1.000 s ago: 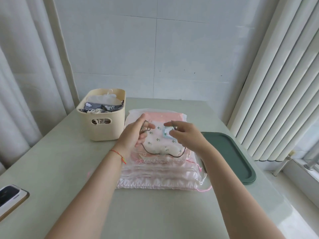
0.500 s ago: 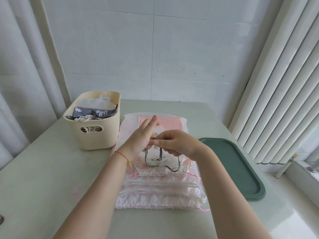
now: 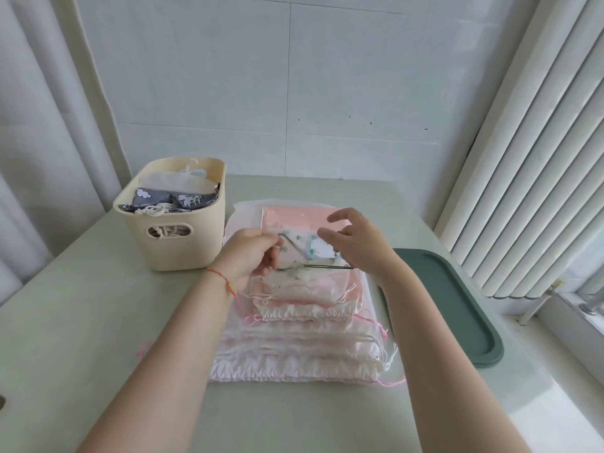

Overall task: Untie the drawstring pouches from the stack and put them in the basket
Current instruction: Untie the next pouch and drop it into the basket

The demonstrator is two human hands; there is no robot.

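Half a second ago your two hands met over the knot; now they are drawn apart. Your left hand [image 3: 253, 256] pinches the dark drawstring [image 3: 322, 266], and your right hand [image 3: 354, 241] hovers with fingers spread and relaxed, holding nothing I can see. I judge the knot is coming loose. The small printed pouch [image 3: 302, 253] lies on top of the stack [image 3: 304, 325], just right of the basket [image 3: 178, 235]. Its gathered mouth points toward you and its long axis runs from you toward the wall.
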